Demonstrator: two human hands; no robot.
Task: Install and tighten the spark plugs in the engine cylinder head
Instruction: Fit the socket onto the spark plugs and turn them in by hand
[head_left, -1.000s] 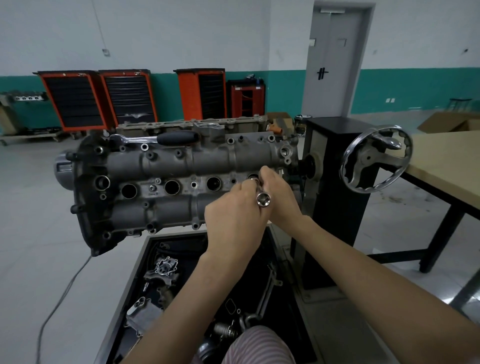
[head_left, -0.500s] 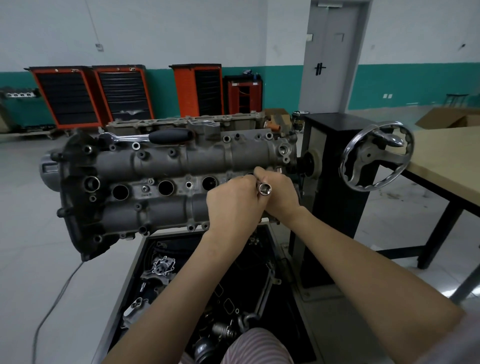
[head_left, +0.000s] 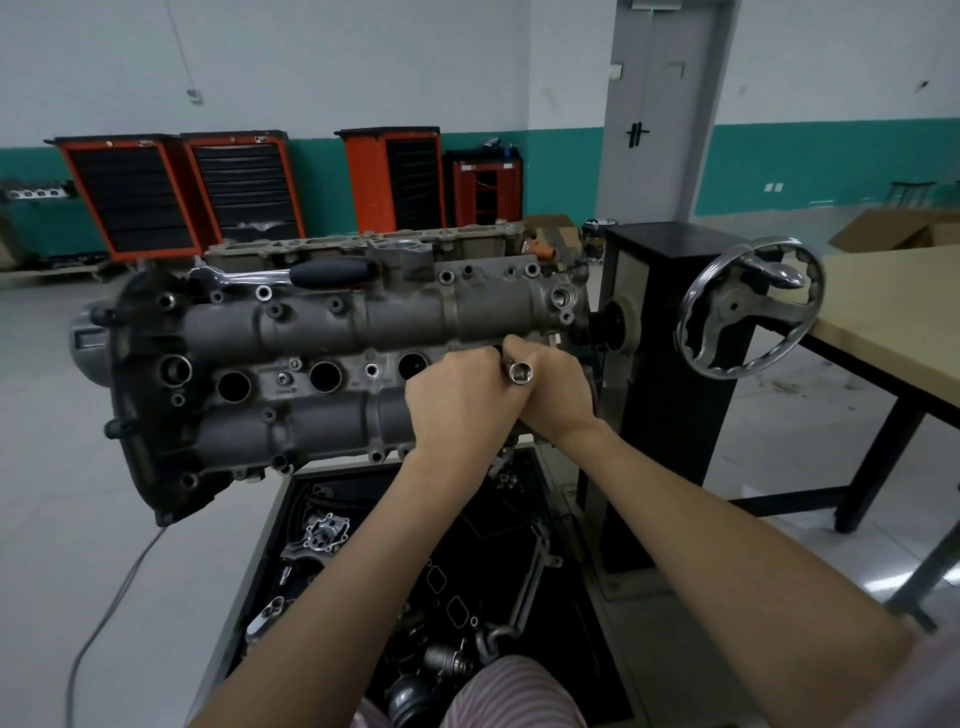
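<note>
two hands work at the right end of the cylinder head (head_left: 332, 358), which sits tilted on a black engine stand (head_left: 660, 322) beside its handwheel (head_left: 748, 322). three empty spark plug wells (head_left: 324, 376) show left of them. left hand (head_left: 457, 400) and right hand (head_left: 558, 387) press together, both curled round a chrome socket (head_left: 520, 373). a ratchet (head_left: 291, 273) lies along the head's top edge.

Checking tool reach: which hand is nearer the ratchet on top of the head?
Left. The left hand sits below and right of the ratchet; the right hand is farther right, beside the socket both hands hold.
</note>
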